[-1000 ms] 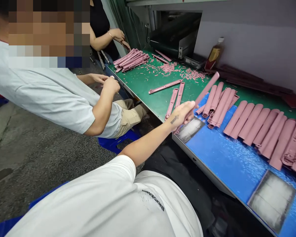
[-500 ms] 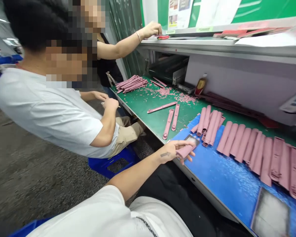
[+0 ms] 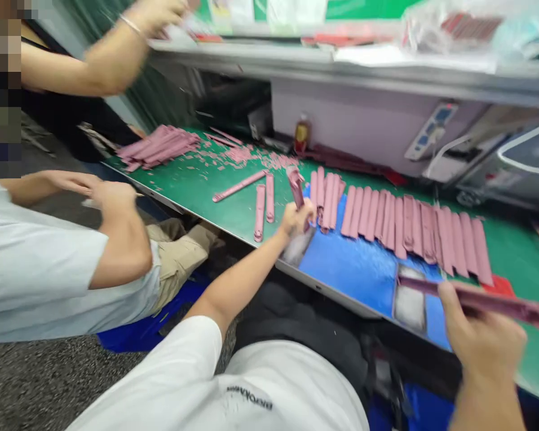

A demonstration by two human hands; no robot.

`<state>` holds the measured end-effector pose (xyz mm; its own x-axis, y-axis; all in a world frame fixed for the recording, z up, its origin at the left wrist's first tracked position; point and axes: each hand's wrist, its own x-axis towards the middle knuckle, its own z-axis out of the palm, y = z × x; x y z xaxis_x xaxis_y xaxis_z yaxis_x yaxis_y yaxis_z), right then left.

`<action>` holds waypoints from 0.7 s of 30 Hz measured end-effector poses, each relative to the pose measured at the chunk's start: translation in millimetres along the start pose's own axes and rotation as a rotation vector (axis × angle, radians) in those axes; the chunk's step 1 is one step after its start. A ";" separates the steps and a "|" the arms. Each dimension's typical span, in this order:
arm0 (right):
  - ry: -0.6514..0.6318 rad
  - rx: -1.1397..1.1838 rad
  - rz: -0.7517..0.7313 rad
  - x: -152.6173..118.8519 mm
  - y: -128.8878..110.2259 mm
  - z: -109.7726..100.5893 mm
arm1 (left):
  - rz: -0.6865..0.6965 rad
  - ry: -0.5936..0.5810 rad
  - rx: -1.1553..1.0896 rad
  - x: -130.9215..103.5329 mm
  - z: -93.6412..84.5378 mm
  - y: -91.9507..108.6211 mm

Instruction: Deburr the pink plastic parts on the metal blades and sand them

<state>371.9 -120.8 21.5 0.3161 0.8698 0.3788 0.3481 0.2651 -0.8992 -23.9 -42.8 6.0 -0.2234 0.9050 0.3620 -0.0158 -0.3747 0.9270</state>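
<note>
A green worktop [image 3: 238,212] with a smooth blue mat [image 3: 341,269] stretches before me. My left hand [image 3: 297,219] is curled around a slim pink plastic-looking strip [image 3: 297,193], near the mat's far-left end; my right hand [image 3: 487,341] grips a long, dark-pink channelled strip [image 3: 521,307]. Beyond, pink strips [image 3: 369,211] lie side by side. I judge this as handling one per hand; moving next calls for clearing that row.
</note>
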 end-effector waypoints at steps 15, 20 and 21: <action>0.263 0.307 -0.022 31.5 17.9 66.0 | -0.050 0.223 -0.263 3.2 9.2 -22.5; 0.156 0.296 0.088 26.7 -7.0 60.1 | -0.215 0.116 -0.079 -8.2 15.8 -13.1; 0.209 0.261 0.133 27.8 -3.5 56.8 | -0.215 0.111 -0.055 -8.3 18.3 -11.7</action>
<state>329.3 -73.8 22.8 0.5264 0.8072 0.2670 0.0631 0.2760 -0.9591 -4.0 -42.3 -6.1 -0.3146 0.9386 0.1416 -0.1271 -0.1895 0.9736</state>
